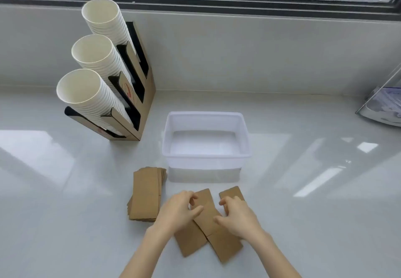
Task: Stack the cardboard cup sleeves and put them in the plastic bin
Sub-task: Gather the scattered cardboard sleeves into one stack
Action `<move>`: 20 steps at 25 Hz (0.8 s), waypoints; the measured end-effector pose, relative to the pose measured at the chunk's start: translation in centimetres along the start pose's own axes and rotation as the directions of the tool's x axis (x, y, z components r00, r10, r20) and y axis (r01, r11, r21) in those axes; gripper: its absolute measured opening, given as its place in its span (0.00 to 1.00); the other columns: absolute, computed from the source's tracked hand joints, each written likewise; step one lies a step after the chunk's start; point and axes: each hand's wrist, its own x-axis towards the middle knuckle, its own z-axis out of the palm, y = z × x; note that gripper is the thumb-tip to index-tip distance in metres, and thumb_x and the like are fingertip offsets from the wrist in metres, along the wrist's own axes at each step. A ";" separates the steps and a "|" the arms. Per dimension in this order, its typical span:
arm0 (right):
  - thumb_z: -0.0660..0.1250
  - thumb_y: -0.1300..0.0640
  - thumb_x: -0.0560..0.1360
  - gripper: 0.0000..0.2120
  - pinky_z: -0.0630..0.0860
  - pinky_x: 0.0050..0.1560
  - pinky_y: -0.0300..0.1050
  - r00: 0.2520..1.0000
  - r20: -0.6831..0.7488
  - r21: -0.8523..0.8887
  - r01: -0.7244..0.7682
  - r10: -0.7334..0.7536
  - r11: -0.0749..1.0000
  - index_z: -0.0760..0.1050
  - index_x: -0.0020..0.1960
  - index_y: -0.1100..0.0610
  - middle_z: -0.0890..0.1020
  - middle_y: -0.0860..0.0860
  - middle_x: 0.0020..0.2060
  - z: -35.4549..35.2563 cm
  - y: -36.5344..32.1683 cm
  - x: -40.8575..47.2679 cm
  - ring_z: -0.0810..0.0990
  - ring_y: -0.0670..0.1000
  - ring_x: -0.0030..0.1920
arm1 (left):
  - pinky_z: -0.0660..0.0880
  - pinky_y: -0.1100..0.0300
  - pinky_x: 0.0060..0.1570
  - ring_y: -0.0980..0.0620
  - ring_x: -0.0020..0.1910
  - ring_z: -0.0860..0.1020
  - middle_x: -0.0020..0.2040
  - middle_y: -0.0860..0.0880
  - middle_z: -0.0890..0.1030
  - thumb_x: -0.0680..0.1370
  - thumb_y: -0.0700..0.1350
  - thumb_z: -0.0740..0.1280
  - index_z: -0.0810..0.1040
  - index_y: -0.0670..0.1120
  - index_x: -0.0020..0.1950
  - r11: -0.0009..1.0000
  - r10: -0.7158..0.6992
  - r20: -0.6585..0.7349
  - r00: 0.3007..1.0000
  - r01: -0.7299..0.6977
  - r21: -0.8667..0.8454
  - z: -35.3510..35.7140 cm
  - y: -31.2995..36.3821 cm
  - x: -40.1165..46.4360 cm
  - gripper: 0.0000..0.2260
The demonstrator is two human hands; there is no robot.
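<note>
A translucent plastic bin [246,138] stands empty on the white counter. Left of its front corner lies a neat stack of brown cardboard sleeves [145,193]. In front of the bin lie loose flat sleeves: one [207,212] between my hands, one [231,191] under my right fingers, and others [224,247] nearer me. My left hand [176,210] hovers with curled, parted fingers over the left edge of the middle sleeve. My right hand [238,217] rests fingers down on the sleeves at the right. Neither hand clearly grips a sleeve.
A cardboard cup holder [143,95] with three slanted stacks of white paper cups [86,91] stands at the back left. A clear acrylic stand [384,108] sits at the far right edge. A windowsill wall runs behind the counter.
</note>
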 end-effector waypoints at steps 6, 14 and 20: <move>0.65 0.47 0.70 0.22 0.65 0.61 0.49 1.000 -0.008 -0.192 -0.001 0.000 0.981 0.66 0.60 0.55 0.70 0.54 0.60 1.6 -0.6 -0.2 0.66 0.56 0.62 | 0.74 0.55 0.52 0.52 0.50 0.74 0.48 0.52 0.74 0.73 0.53 0.63 0.74 0.48 0.55 0.999 -0.028 0.054 0.998 0.027 0.027 1.2 -0.1 -0.1 0.14; 0.67 0.53 0.70 0.15 0.67 0.52 0.46 0.995 -0.084 -0.025 0.049 -0.051 0.998 0.61 0.48 0.51 0.72 0.50 0.52 1.7 -0.4 -0.2 0.73 0.53 0.57 | 0.69 0.61 0.44 0.54 0.44 0.71 0.45 0.50 0.74 0.74 0.50 0.64 0.73 0.46 0.54 1.000 0.016 0.029 0.999 -0.016 -0.023 1.8 0.1 0.0 0.12; 0.62 0.53 0.74 0.04 0.74 0.51 0.45 0.975 -0.220 0.365 0.058 0.026 0.929 0.72 0.48 0.52 0.76 0.47 0.42 -0.3 0.6 0.2 0.76 0.49 0.47 | 0.67 0.72 0.36 0.59 0.37 0.71 0.37 0.57 0.73 0.74 0.45 0.64 0.68 0.52 0.39 0.952 -0.002 0.024 1.000 0.009 -0.306 0.5 -0.1 0.4 0.06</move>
